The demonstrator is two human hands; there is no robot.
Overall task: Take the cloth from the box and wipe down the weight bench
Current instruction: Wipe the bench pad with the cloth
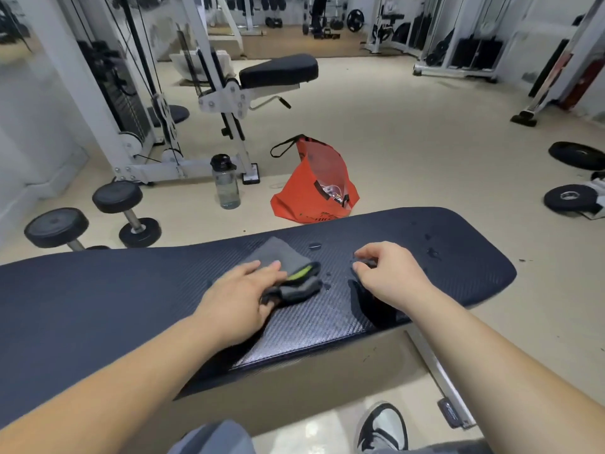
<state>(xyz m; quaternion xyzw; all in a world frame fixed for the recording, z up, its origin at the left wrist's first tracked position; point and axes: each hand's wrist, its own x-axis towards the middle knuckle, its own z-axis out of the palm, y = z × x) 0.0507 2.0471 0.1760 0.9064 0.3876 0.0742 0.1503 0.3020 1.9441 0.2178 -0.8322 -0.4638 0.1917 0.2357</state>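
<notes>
A dark padded weight bench point(114, 290) runs across the view in front of me. On its middle lies a folded grey cloth point(278, 253) with a lime-green edge. My left hand point(242, 296) rests on the cloth's near side, thumb under its folded layers, gripping it. My right hand point(389, 273) hovers just right of the cloth, its fingers curled over the pad and holding nothing. Water drops point(432, 252) sit on the bench's right part, and one larger drop point(315, 246) lies beyond the cloth.
An orange bag point(314, 188) stands open on the floor behind the bench, with a clear water bottle point(226, 183) to its left. Dumbbells point(124, 211) lie at left, weight plates point(571, 198) at right. A cable machine with a seat point(278, 72) stands farther back. My shoe point(383, 427) is below the bench.
</notes>
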